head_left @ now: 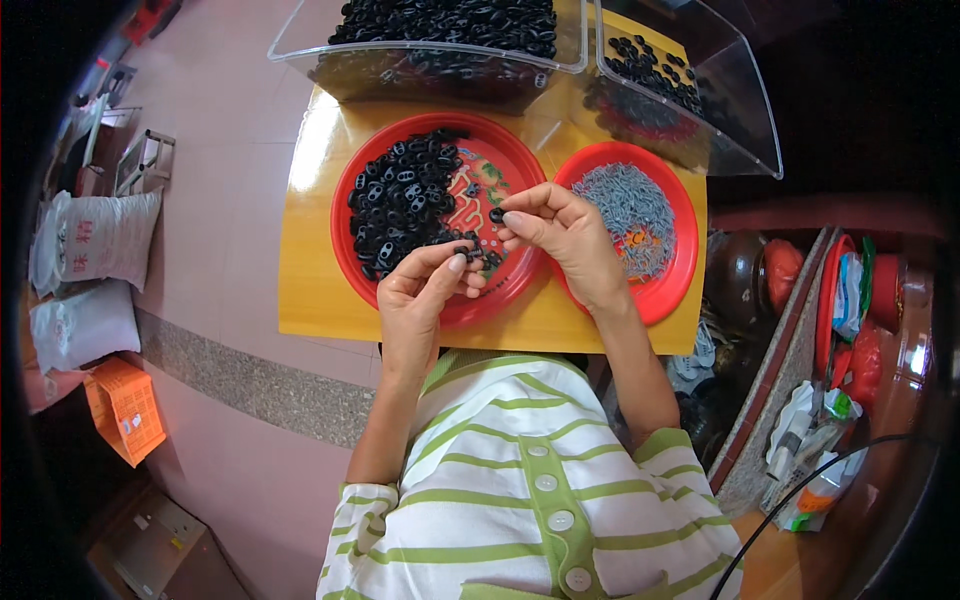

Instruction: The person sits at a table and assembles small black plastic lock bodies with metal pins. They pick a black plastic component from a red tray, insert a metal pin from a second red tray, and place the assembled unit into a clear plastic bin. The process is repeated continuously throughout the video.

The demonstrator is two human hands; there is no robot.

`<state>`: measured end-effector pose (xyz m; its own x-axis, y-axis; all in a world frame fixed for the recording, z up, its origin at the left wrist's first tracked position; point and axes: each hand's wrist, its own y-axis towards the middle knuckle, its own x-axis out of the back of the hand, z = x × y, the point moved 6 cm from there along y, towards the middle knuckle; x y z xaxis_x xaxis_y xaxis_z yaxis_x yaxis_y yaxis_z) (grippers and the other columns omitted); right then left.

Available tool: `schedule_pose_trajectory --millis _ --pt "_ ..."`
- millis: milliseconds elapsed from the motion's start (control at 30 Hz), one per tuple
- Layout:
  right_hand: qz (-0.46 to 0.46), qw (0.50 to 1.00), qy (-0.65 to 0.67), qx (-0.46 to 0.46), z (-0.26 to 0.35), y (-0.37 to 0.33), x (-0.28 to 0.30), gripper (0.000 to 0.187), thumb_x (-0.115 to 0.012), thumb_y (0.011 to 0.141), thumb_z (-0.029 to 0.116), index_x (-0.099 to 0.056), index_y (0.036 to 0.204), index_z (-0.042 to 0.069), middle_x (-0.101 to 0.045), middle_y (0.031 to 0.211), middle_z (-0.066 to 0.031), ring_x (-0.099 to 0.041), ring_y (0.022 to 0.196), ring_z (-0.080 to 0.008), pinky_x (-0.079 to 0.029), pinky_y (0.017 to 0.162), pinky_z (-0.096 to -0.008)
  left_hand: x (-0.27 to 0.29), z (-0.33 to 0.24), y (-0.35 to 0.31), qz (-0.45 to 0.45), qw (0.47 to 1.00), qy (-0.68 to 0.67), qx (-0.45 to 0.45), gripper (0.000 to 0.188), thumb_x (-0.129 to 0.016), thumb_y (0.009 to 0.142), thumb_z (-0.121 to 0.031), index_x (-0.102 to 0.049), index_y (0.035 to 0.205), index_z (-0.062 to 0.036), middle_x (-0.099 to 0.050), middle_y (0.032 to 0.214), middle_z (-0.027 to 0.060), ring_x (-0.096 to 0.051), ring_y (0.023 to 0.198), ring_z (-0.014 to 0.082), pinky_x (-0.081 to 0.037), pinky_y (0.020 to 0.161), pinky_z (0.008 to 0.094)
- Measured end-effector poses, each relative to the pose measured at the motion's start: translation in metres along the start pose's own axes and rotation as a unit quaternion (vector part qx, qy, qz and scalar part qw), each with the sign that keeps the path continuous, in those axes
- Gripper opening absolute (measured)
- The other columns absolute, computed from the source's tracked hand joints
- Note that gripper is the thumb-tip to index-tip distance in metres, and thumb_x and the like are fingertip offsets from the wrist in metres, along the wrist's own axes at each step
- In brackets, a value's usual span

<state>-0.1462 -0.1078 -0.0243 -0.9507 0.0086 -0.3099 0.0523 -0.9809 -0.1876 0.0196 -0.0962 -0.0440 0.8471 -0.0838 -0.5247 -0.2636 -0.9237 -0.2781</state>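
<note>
Yellow table [310, 300] — right hand [560, 235] pinching black piece [497, 215], left hand [425, 285] pinched on another — above red plate [345, 190].

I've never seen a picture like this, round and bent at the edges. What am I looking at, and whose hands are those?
A wide-angle camera on a person's head looks down, which bends the edges. The striped shirt and both hands are that person's own. A yellow table carries a red plate of small black plastic pieces, another red plate of small grey pieces, and clear bins of more black pieces behind. The right hand pinches one black piece in its fingers; the left hand holds another at its fingertips.
</note>
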Motion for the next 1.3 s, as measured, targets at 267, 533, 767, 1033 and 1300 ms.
schedule_pose_trajectory --millis 267,533,767,1033,1300 --pt "-0.017 1.000 -0.016 0.015 0.003 -0.018 -0.001 0.018 -0.063 0.084 0.004 -0.060 0.101 0.000 -0.063 0.090 -0.0033 -0.059 0.077 -0.0072 -0.048 0.072 -0.0192 -0.009 -0.012 0.005 0.008 0.998 0.052 -0.034 0.016 -0.057 0.088 -0.004 -0.062 0.101 0.0044 -0.066 0.086 0.0107 -0.063 0.072 0.0127 -0.050 0.063 0.0228" --pt "0.002 1.000 -0.004 -0.028 0.003 -0.023 0.001 0.021 -0.061 0.085 0.005 -0.061 0.106 0.002 -0.063 0.097 -0.0030 -0.059 0.085 -0.0073 -0.048 0.077 -0.0208 -0.016 -0.012 0.008 0.023 0.996 0.083 -0.023 0.014 -0.058 0.087 -0.003 -0.062 0.099 0.0038 -0.066 0.086 0.0092 -0.063 0.073 0.0115 -0.051 0.065 0.0223" --pt "0.015 0.999 0.030 -0.006 0.003 -0.024 -0.001 0.024 -0.061 0.085 0.004 -0.059 0.108 -0.001 -0.062 0.100 -0.0044 -0.059 0.087 -0.0089 -0.049 0.078 -0.0219 -0.019 -0.010 0.012 0.029 0.994 0.106 -0.016 0.014 -0.057 0.088 -0.002 -0.062 0.099 0.0040 -0.066 0.086 0.0087 -0.062 0.074 0.0112 -0.051 0.066 0.0223" --pt "0.012 1.000 0.003 -0.003 0.005 -0.023 -0.002 0.024 -0.062 0.084 0.000 -0.059 0.108 -0.002 -0.062 0.099 -0.0059 -0.060 0.087 -0.0093 -0.050 0.078 -0.0219 -0.018 -0.009 0.012 0.031 0.992 0.121 -0.007 0.015 -0.056 0.088 -0.002 -0.062 0.101 0.0045 -0.066 0.086 0.0089 -0.062 0.073 0.0110 -0.051 0.066 0.0225" --pt "-0.008 1.000 0.021 0.003 0.001 -0.022 -0.002 0.025 -0.061 0.084 0.000 -0.057 0.108 -0.002 -0.062 0.098 -0.0068 -0.060 0.086 -0.0100 -0.051 0.078 -0.0220 -0.018 -0.008 0.013 0.032 0.992 0.122 -0.012 0.016 -0.056 0.088 -0.002 -0.062 0.101 0.0042 -0.066 0.086 0.0088 -0.062 0.073 0.0109 -0.052 0.067 0.0217"
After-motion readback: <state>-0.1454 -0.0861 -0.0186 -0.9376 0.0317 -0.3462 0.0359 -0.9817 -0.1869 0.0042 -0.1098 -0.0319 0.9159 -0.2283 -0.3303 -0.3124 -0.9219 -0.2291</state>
